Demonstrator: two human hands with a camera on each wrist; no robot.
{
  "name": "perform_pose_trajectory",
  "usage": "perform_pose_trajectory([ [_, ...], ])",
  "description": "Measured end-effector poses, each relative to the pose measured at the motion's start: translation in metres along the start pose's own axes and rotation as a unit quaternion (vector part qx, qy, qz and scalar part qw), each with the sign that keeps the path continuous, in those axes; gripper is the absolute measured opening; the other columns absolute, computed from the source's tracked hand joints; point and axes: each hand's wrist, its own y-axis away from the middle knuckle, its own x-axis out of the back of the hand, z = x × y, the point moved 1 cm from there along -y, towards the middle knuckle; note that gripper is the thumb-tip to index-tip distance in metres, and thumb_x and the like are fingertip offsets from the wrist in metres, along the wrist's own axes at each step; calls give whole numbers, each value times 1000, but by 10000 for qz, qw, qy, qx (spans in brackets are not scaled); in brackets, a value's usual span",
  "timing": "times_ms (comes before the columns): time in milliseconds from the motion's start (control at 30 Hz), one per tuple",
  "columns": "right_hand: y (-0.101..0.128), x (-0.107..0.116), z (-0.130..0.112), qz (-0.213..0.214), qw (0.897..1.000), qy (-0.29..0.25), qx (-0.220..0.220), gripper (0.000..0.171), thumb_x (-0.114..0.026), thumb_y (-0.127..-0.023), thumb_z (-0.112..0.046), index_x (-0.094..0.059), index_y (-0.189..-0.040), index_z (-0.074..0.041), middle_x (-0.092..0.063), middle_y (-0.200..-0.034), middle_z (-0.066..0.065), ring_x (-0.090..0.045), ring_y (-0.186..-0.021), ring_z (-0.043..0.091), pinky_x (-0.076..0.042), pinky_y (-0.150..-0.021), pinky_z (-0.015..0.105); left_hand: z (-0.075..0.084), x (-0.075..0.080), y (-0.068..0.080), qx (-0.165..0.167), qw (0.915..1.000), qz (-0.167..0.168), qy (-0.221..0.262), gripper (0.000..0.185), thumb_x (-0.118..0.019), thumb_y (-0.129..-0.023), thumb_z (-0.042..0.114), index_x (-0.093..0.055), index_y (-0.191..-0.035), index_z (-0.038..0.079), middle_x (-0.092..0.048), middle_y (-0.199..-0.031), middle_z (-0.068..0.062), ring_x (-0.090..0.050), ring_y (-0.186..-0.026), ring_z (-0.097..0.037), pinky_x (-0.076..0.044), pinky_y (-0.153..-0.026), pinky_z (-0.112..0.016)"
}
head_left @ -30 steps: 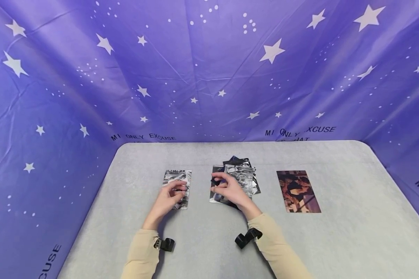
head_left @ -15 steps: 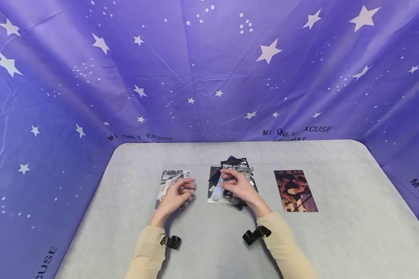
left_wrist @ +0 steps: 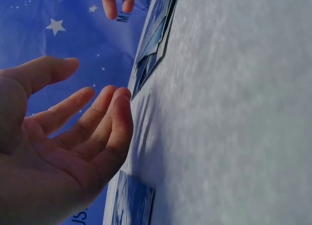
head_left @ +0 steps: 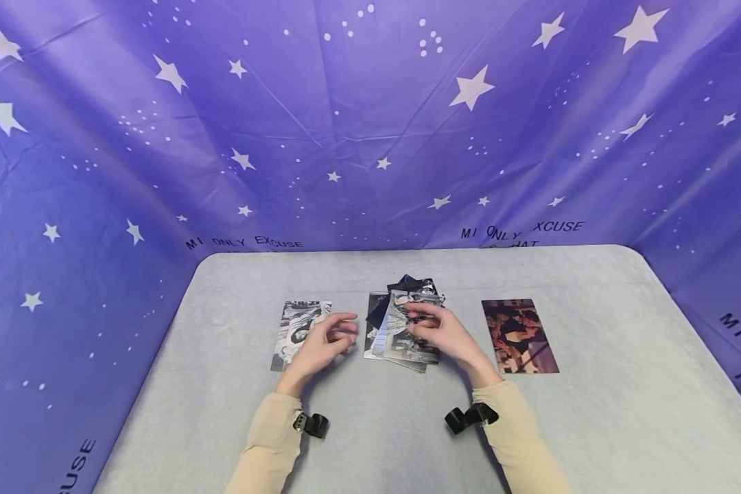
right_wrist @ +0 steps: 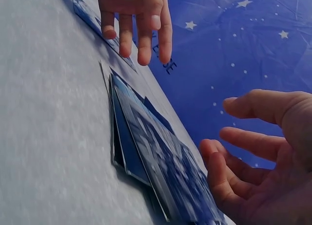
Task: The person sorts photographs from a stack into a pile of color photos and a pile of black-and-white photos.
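Observation:
My left hand [head_left: 328, 341] hovers between a black-and-white photo card [head_left: 286, 350] on the left and a loose pile of photo cards [head_left: 401, 346] in the middle. Its fingers are loosely bent and hold nothing, as the left wrist view also shows. Over the right side of the pile is my right hand [head_left: 447, 336], fingers relaxed and apart from the thumb, with nothing between them. The cards in the pile overlap at different angles, a black-and-white one on top. In the right wrist view the pile [right_wrist: 161, 161] lies just below that hand.
A brownish colour photo card [head_left: 520, 336] lies flat to the right of the pile. The grey table [head_left: 370, 439] has a rounded far edge. Behind it hangs a purple cloth [head_left: 346, 123] with white stars and lettering.
Both hands have shifted rightward in the head view, the left off its card and the right across the pile. More of the left card and of the pile's left side now shows.

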Motion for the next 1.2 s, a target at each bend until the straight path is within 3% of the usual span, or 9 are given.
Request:
perform_pose_trajectory([
  [300,9,14,-1,156,9998,142,-1,50,-62,-84,5,-49,-132,12,-54,-123,32,-62,-101,40,-53,-79,28,6,-14,-9,-174,9997,-158,-113,49,-56,-83,-9,-47,-132,-12,-58,-114,-32,-62,-98,-41,-56,-75,-41],
  [400,12,18,-1,203,9997,96,-24,51,-61,-84,6,-47,-133,13,-54,-123,33,-63,-100,38,-53,-77,28,10,-20,-13,-189,9994,-273,-128,50,-58,-85,-6,-46,-133,-11,-57,-116,-31,-61,-100,-40,-56,-78,-40],
  [600,19,24,0,431,9986,275,-120,52,-63,-84,7,-48,-133,13,-55,-120,32,-63,-88,21,-51,-67,24,17,-30,-24,-35,9984,-405,-390,49,-60,-86,-2,-48,-133,-8,-57,-120,-27,-61,-104,-35,-54,-81,-33],
  [900,28,27,7,689,9944,796,-94,49,-66,-85,2,-51,-131,12,-58,-117,29,-63,-88,22,-49,-78,22,17,-40,-31,31,9976,-554,-421,49,-61,-87,-1,-47,-133,-9,-55,-123,-29,-59,-106,-38,-54,-82,-33],
  [1200,35,23,9,886,9890,1154,-270,48,-65,-86,-1,-53,-132,7,-60,-121,25,-61,-90,19,-46,-77,21,14,-43,-31,105,9960,-552,-693,48,-63,-88,2,-48,-132,-10,-56,-123,-29,-58,-108,-39,-52,-87,-36],
])
